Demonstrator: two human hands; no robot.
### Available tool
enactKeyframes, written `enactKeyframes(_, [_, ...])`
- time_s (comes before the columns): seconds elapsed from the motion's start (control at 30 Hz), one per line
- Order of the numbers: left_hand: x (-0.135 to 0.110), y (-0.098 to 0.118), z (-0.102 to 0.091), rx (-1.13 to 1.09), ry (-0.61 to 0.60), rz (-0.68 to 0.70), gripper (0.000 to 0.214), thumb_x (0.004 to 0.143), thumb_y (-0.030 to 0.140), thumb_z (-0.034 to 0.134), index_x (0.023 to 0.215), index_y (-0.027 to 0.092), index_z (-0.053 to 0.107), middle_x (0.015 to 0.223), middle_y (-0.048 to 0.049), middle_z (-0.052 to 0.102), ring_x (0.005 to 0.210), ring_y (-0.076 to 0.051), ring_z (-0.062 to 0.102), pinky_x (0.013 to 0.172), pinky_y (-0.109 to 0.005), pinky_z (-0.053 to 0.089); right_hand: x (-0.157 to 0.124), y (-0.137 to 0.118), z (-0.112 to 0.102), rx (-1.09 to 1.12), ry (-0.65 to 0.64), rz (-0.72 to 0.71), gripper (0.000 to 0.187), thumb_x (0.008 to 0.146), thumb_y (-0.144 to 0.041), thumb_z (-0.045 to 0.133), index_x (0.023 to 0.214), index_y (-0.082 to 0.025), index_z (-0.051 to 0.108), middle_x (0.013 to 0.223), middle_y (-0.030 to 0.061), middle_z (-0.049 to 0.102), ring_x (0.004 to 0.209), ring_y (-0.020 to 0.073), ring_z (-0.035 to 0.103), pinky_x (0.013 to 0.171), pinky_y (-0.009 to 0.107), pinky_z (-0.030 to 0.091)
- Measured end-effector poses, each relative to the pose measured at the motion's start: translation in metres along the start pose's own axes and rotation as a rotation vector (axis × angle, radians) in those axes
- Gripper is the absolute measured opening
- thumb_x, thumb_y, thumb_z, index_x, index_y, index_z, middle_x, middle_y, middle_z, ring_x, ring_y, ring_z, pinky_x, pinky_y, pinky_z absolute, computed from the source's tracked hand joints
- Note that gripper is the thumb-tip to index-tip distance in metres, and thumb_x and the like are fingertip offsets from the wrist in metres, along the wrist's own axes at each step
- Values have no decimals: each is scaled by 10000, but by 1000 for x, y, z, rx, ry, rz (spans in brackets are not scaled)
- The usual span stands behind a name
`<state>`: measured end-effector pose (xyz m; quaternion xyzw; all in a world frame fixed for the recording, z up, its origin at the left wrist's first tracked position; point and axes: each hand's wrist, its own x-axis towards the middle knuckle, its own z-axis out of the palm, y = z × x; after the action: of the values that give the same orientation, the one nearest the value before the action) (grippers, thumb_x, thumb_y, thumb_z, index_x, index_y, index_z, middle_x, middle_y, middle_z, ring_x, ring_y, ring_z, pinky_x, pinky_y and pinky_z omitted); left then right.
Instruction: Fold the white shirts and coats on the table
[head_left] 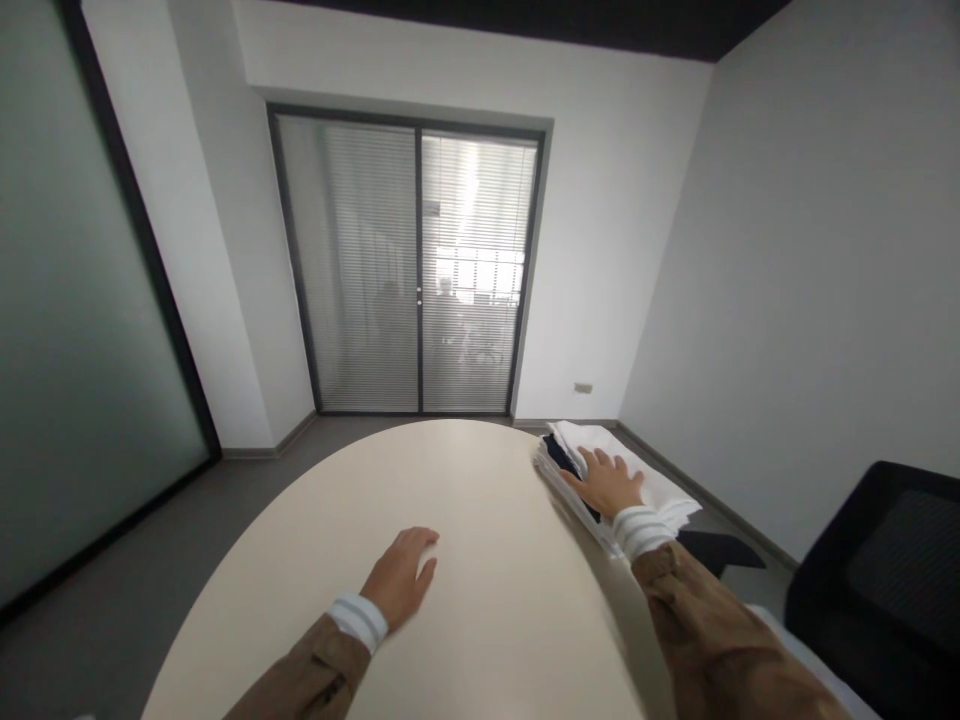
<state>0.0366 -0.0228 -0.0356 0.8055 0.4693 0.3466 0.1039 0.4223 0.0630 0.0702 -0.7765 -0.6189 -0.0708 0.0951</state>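
My right hand [609,483] lies with its fingers spread on top of a stack of folded cloths [652,470]. The stack is mostly white, with a dark blue layer showing at its left side, and it sits at the right edge of the round table [322,530]. Over the left-centre part of the tabletop is my left hand [401,578], its thumb and fingers apart and nothing held. Whether that hand touches the surface is hard to tell.
A black mesh-backed chair [885,580] stands at the right, close to the table. Behind the table is a glazed double door with blinds [352,270]. A frosted glass panel [67,330] runs along the left, and a white wall [810,270] along the right.
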Motion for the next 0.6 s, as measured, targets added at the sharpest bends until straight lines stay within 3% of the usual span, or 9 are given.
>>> enactKeyframes(0.13, [6,10,-3,64,14,-12,216,873,193,503,1044,187,634,1058,-87,678,1029,-224,618,951,-394,511,-17,-13,-11,-9,203,-41,626,909,-574,436,1432,-231,448,1480,157,445,1352,421,354,1038,715,225])
enactKeyframes(0.23, [16,13,-3,148,49,-41,263,925,275,479,1107,185,647,1120,-98,675,1081,-237,605,982,-417,485,-38,-35,-12,120,464,-287,542,973,-463,364,1434,-188,439,1492,145,433,1399,329,324,1144,602,179])
enactKeyframes(0.3, [24,11,-2,222,80,-60,358,947,347,462,1230,194,618,1292,-115,612,1238,-273,522,1071,-475,403,-56,-54,3,273,486,-472,546,981,-454,353,1449,-181,420,1484,135,446,1383,272,369,1156,490,257])
enactKeyframes(0.37, [29,7,-2,287,72,-109,453,957,415,442,1352,223,550,1453,-111,492,1375,-318,381,1132,-540,293,-75,-70,27,364,362,-554,570,976,-476,358,1468,-192,401,1493,131,437,1379,268,385,1137,467,303])
enactKeyframes(0.47, [32,2,-3,317,-40,-206,543,971,490,384,1467,271,423,1543,-90,382,1433,-349,283,1149,-580,213,-96,-83,59,339,-1,-568,659,952,-589,330,1520,-255,314,1589,90,286,1458,301,241,1159,516,222])
enactKeyframes(0.53, [30,2,-4,315,-99,-223,566,980,507,347,1503,292,356,1564,-75,351,1447,-338,258,1161,-572,180,-102,-85,66,308,-184,-541,715,933,-649,301,1543,-280,244,1624,68,185,1486,310,146,1174,535,138])
enactKeyframes(0.6, [28,2,-4,328,-101,-210,574,981,511,336,1519,311,313,1595,-55,286,1474,-325,187,1172,-563,139,-103,-84,65,307,-246,-530,733,930,-655,288,1553,-277,205,1628,63,164,1493,299,118,1184,525,77])
